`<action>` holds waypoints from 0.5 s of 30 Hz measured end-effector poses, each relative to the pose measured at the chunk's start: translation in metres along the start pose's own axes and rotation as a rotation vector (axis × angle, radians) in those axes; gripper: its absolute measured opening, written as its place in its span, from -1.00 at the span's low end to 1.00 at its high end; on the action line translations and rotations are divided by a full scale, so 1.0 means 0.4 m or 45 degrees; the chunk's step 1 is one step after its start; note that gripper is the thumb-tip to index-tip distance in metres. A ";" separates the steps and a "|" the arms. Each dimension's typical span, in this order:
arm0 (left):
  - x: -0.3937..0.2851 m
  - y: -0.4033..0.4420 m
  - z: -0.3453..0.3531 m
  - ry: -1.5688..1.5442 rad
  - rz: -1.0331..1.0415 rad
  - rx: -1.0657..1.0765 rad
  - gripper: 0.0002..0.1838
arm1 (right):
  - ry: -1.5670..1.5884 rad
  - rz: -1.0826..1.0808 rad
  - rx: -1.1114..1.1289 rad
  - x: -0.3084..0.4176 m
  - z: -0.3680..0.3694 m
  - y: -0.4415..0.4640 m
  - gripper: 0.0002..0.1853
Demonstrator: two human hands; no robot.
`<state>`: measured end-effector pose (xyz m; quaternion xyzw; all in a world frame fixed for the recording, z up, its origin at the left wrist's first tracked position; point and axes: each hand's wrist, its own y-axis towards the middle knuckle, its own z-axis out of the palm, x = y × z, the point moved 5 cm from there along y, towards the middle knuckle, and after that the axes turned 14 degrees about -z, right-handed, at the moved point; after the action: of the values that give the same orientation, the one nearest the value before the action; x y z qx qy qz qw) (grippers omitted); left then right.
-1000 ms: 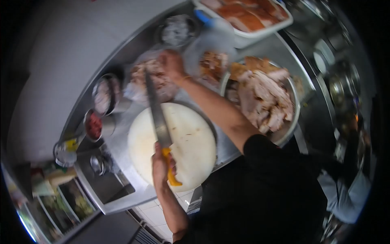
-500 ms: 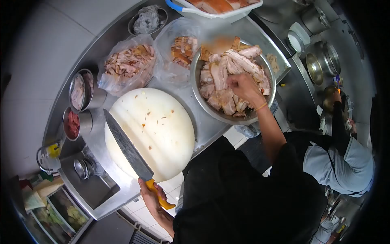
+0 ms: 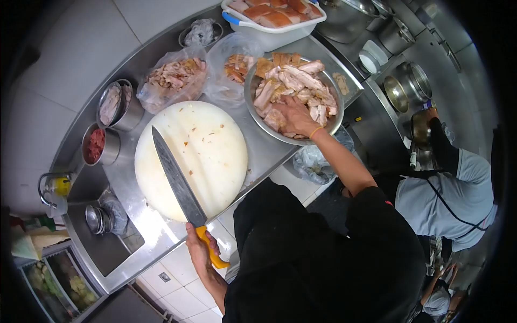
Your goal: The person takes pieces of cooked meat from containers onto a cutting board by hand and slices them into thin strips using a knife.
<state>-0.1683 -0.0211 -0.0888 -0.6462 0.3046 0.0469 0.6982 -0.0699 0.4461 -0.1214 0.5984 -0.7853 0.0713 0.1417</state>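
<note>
My left hand (image 3: 200,248) is closed around the yellow handle of a large kitchen knife (image 3: 177,175). Its broad, dark blade extends over a round white cutting board (image 3: 226,145) dotted with small scraps. Inside a steel bowl (image 3: 336,119), my right hand (image 3: 295,114) lies on cooked pork pieces (image 3: 301,81), fingers stretched out and apart. The fingertips are partly lost among the meat. A yellow band circles that wrist. Beside the bowl, a clear plastic bag (image 3: 221,89) contains browned pieces, and another bag (image 3: 175,81) is full of cut meat.
A white tub (image 3: 269,37) of roasted pork slabs stands at the back. Steel pots (image 3: 110,145) with meat line the counter's left side, near a sink (image 3: 99,247). On the right, a co-worker in a grey shirt (image 3: 447,204) has a hand by a pan (image 3: 420,129).
My right hand has gone from bunched above the pork to spread out on it, further left in the bowl. The view has shifted. My left hand keeps its hold on the knife.
</note>
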 end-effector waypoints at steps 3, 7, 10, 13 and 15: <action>0.024 0.005 -0.024 0.061 0.043 -0.008 -0.22 | 0.008 0.025 0.035 0.006 0.002 0.019 -0.35; 0.043 -0.039 -0.051 -0.041 0.111 -0.069 -0.23 | 0.093 -0.166 0.049 -0.072 -0.022 0.015 -0.50; 0.072 -0.062 -0.059 -0.149 0.096 -0.122 -0.22 | 0.159 -0.057 -0.057 -0.119 -0.073 -0.001 -0.57; 0.102 -0.059 -0.059 -0.225 0.068 -0.156 -0.23 | 0.306 0.115 -0.220 -0.163 -0.122 -0.008 -0.59; 0.115 -0.066 -0.046 -0.235 0.062 -0.223 -0.23 | 0.589 0.326 -0.234 -0.178 -0.137 -0.014 -0.65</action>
<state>-0.1254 -0.0576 -0.0877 -0.6900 0.2496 0.1494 0.6628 -0.0398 0.5257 -0.0915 0.4469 -0.8045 0.1519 0.3606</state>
